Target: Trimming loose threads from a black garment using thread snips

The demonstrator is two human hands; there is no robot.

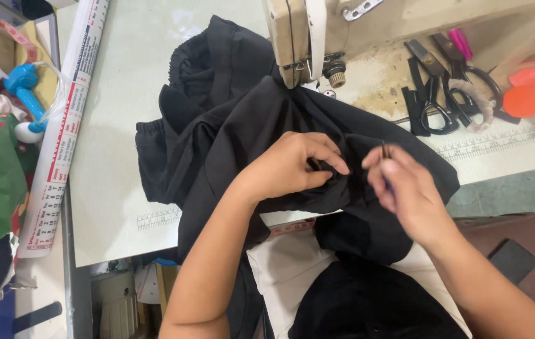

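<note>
Cloth [261,125], black and bunched, lies across the desk [116,113] in my head view, running from under the sewing machine [295,37] down over the near edge into the lap. I see the left hand [292,166] with its grip pinched tight on a fold of the cloth near the middle. The right hand [402,188] sits just beside it, its grip narrow on a small thin dark tool [384,150] whose kind I cannot tell; it is blurred. Scissors [443,100] lie to the right of the machine, near two orange discs [525,91]. A rolled calendar [60,125] lies along the desk's left edge.
</note>
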